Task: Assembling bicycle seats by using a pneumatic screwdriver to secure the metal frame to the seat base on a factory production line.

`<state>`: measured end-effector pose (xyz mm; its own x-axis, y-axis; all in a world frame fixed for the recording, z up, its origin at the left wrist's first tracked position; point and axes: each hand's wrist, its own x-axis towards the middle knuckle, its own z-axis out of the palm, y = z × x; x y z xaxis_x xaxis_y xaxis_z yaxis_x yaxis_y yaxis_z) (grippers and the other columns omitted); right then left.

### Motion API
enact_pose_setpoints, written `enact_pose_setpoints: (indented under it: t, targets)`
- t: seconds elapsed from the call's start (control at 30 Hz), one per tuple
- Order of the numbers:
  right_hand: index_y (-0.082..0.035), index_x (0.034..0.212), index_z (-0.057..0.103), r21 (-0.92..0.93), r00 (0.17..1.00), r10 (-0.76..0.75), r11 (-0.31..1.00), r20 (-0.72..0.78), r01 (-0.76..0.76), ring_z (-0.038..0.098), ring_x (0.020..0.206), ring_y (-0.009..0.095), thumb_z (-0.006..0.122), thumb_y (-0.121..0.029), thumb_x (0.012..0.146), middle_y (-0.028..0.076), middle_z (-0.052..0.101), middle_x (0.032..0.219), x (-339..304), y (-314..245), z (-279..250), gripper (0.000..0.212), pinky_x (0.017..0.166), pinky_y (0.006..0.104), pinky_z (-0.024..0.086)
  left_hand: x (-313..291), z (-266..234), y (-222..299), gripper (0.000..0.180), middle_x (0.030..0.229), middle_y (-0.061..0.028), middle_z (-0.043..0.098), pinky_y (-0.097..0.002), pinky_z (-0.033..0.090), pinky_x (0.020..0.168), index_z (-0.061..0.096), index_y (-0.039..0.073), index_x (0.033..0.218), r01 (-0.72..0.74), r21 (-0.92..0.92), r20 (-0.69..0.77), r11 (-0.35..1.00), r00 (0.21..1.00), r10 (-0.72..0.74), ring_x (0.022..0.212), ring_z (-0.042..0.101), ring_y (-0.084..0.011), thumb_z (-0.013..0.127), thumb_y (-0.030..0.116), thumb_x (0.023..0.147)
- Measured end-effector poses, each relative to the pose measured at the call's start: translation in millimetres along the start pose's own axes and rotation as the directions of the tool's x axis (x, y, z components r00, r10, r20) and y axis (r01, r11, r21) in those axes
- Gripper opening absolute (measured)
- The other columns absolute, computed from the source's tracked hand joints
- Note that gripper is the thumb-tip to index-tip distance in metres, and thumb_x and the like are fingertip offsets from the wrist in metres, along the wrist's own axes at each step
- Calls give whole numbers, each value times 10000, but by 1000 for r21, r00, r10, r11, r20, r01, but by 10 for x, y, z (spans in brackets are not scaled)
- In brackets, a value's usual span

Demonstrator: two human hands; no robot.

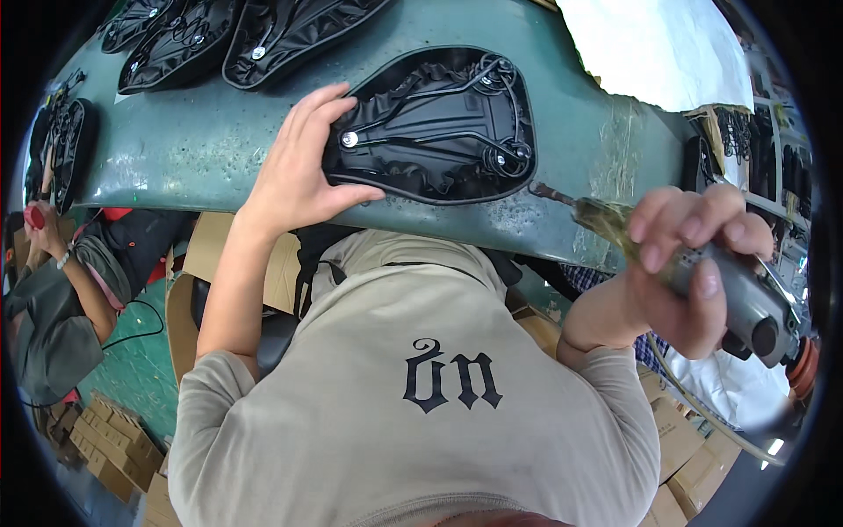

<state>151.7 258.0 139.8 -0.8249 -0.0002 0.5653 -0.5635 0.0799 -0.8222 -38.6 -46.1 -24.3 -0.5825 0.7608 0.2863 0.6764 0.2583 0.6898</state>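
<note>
A black bicycle saddle lies upside down on the green table, showing its metal rails, coil springs and a round bolt head at the narrow end. My left hand grips that narrow end, fingers over the far edge and thumb along the near edge. In my right hand is a grey air screwdriver, its front wrapped in yellowish tape. The tool's thin bit points left, and its tip is close beside the saddle's lower right rim; whether it touches I cannot tell.
More upturned saddles stand at the table's far left. A torn white sheet lies at the far right. Cardboard boxes are stacked on the floor. Another person's arm shows at the left. A hose hangs at the right.
</note>
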Motion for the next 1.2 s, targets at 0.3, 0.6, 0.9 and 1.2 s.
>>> enact_pose_setpoints:
  t: [0.3,0.6,0.9,1.2]
  targets:
    - [-31,1302,479,-29,986,32,999,-164,-37,634,733,221,587,-58,953,200,568,1103,-52,517,251,366,741,456,548,566,587,373,710,1435,-161,615,-524,363,1213,604,33,1324,-108,240,-111,965,984,138,1418,521,-361,910,306,744]
    - [-30,1091,538,38,983,106,994,-149,-102,636,716,221,676,77,895,157,638,909,-99,658,354,262,726,411,578,561,655,345,583,1348,-151,647,-520,360,1216,590,35,1293,-80,299,-139,951,982,126,1406,534,-333,854,208,802]
    - [-24,1247,521,-34,995,45,998,-94,-48,648,736,211,664,6,913,219,637,1081,12,440,384,365,704,381,574,553,656,289,427,1288,-148,677,-503,373,1207,613,24,1246,-81,300,-170,950,976,137,1353,578,-320,775,116,862]
    - [-48,1383,465,0,999,-41,999,-24,41,638,743,225,543,-95,941,178,536,1125,41,43,15,451,724,470,547,433,173,29,379,1278,-139,710,-489,448,1193,628,4,1105,-300,107,97,948,952,291,1249,651,-319,618,-120,747]
